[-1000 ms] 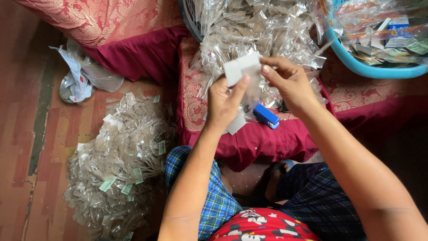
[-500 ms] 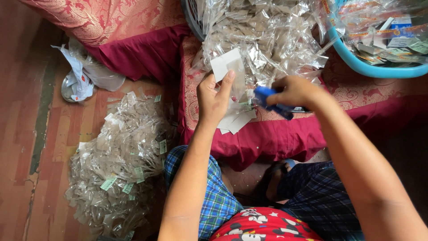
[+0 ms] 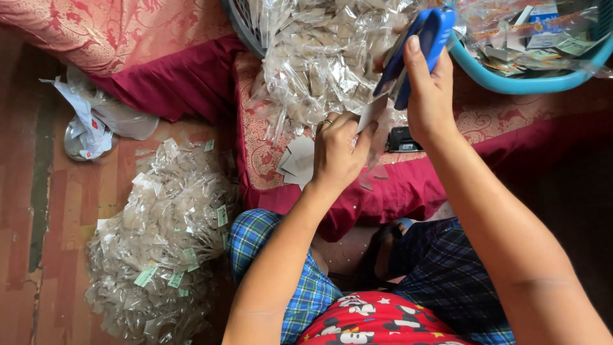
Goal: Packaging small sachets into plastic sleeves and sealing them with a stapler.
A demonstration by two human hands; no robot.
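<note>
My right hand (image 3: pixel 429 96) grips a blue stapler (image 3: pixel 418 48), raised upright with its jaws at the top edge of a small clear plastic packet (image 3: pixel 372 115). My left hand (image 3: pixel 336 153) pinches that packet from below, a ring on one finger. Both hands hover over a red patterned cushion (image 3: pixel 408 185). A few white paper cards (image 3: pixel 297 161) lie on the cushion just left of my left hand. Behind the hands sits a heap of clear packets (image 3: pixel 319 57) spilling from a dark basket (image 3: pixel 239 25).
A pile of clear packets with green labels (image 3: pixel 166 236) lies on the wooden floor at left. A turquoise basin (image 3: pixel 511 80) of packets stands at the top right. A small black object (image 3: pixel 402 139) rests on the cushion. A crumpled plastic bag (image 3: pixel 89 124) lies on the floor.
My right hand let go of the packet, picked the blue stapler up off the cushion and lifted it to the packet. My left hand kept hold of the packet and lowered it slightly.
</note>
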